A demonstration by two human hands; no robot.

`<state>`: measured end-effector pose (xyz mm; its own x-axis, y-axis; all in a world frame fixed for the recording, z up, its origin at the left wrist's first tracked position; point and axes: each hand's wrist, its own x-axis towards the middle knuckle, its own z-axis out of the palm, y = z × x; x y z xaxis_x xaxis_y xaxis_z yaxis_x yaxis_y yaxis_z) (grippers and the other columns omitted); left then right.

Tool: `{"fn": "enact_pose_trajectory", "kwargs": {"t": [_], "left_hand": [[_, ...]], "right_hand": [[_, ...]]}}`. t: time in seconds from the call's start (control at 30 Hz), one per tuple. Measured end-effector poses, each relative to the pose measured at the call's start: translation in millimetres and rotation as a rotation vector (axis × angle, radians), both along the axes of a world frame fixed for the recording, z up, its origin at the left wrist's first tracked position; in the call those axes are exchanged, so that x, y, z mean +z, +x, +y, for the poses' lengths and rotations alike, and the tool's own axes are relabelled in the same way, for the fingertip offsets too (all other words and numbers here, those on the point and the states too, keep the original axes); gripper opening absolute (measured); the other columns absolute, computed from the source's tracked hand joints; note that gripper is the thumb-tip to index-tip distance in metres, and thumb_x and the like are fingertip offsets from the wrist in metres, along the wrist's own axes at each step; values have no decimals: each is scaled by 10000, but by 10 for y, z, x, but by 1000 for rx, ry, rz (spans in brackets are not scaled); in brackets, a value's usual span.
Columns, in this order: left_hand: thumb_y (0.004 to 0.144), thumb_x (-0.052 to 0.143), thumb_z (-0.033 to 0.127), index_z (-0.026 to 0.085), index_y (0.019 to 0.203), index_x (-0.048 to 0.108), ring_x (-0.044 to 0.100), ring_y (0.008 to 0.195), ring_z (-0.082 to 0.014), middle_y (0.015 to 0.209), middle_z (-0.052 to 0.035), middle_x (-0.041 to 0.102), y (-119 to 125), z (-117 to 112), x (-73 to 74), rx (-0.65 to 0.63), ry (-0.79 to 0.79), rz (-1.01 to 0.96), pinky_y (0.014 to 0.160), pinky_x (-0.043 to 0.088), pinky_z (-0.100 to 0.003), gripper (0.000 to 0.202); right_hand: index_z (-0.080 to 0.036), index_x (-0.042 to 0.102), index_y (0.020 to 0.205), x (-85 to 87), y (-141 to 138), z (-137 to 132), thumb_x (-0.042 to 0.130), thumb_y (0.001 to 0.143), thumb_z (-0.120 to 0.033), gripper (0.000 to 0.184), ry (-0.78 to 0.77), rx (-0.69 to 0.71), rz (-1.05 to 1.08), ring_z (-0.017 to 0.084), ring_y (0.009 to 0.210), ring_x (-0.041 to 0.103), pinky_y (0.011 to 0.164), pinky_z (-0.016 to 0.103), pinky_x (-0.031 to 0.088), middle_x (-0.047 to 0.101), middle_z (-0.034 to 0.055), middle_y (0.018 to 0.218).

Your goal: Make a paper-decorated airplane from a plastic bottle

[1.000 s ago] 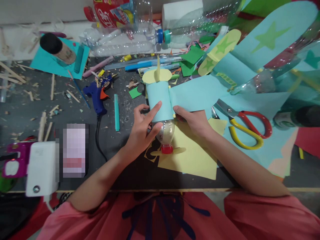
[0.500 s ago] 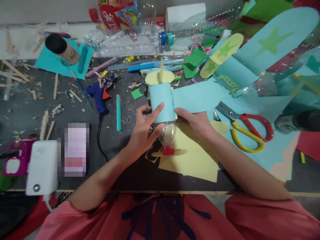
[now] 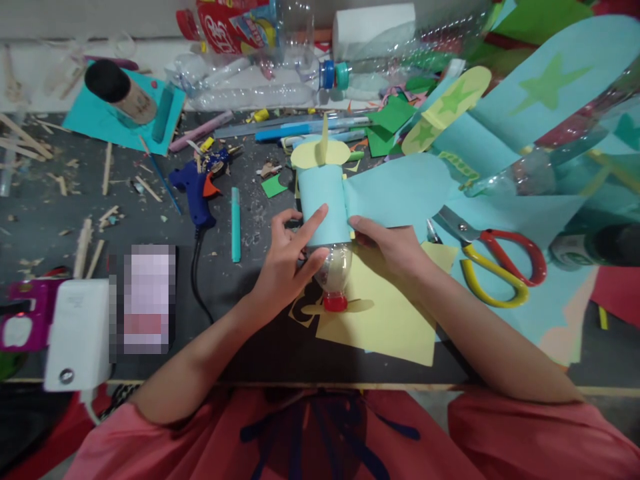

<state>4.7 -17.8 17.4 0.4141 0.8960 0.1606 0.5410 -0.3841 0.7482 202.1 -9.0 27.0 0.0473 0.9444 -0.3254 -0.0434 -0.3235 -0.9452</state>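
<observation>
A small plastic bottle (image 3: pixel 336 267) with a red cap (image 3: pixel 335 302) lies with its neck towards me, wrapped in light blue paper (image 3: pixel 323 193). Yellow rounded paper pieces (image 3: pixel 307 155) stand at its far end, like a plane's tail. My left hand (image 3: pixel 285 260) is closed around the wrapped bottle from the left, its index finger lying along the paper. On the right side a light blue paper wing (image 3: pixel 400 190) juts out from the bottle. My right hand (image 3: pixel 397 247) pinches the wing's near edge where it meets the bottle; its other fingers are hidden beneath the paper.
Open scissors (image 3: pixel 487 257) with red and yellow handles lie right, on blue paper. Yellow paper (image 3: pixel 395 307) is under the bottle. Left are a blue glue gun (image 3: pixel 197 190), a teal marker (image 3: pixel 236 227), a phone (image 3: pixel 149 300) and a white power bank (image 3: pixel 77 333). Plastic bottles (image 3: pixel 255 97) line the back.
Both hands keep the same hold on the bottle and the wing. The view has shifted very slightly; nothing else has visibly moved.
</observation>
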Motion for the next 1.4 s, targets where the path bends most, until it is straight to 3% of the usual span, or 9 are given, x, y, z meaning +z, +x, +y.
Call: {"fn": "enact_pose_trajectory", "kwargs": {"t": [0.37,0.57,0.97,1.1,1.2,1.3,1.4], "left_hand": [[958,363,655,250,1446,501,446,704,-86,1237,-96,438,1,-2,-4,21,-2,17,775,520,-297,649],[975,360,622,207,1453,487,457,697,-75,1249,-99,410,-4,9,4,-5,5,37,772,523,-272,645],[978,369,608,233,1463,478,436,684,-78,1238,-91,420,-18,14,-30,-13,20,6,774,513,-274,622],[981,373,598,217,1459,481,444,697,-84,1234,-96,412,-16,14,-30,-12,16,-6,750,504,-277,620],[985,366,596,227,1458,477,445,711,-95,1229,-98,422,-24,7,-21,0,-4,1,737,498,-276,611],[985,340,605,217,1475,451,438,720,-104,1262,-120,413,-36,-5,-14,-8,-45,7,767,502,-291,635],[953,387,647,221,1519,375,429,734,-112,1303,-132,386,-37,-11,-25,-36,-66,4,819,507,-311,708]], "right_hand": [[-216,487,492,-19,28,-29,713,712,-413,372,-25,37,-13,105,523,427,604,322,440,463,-33,515],[-210,507,498,-42,26,-21,729,696,-404,355,-27,25,32,101,518,447,587,308,440,488,-35,517],[-216,478,488,-63,2,-15,722,691,-396,364,-31,34,19,99,516,435,581,307,442,455,-43,505],[-209,532,514,34,48,16,726,691,-426,341,-50,77,35,103,521,459,581,305,450,494,-31,523],[-196,578,548,184,210,72,735,705,-433,325,-27,240,-75,115,521,478,565,313,445,558,-2,549],[-191,665,721,256,410,111,779,656,-361,215,60,381,-261,184,673,589,663,355,501,702,59,749],[-170,696,997,161,507,92,684,744,-292,281,250,289,-546,304,1018,645,928,472,489,731,151,1095]]}}
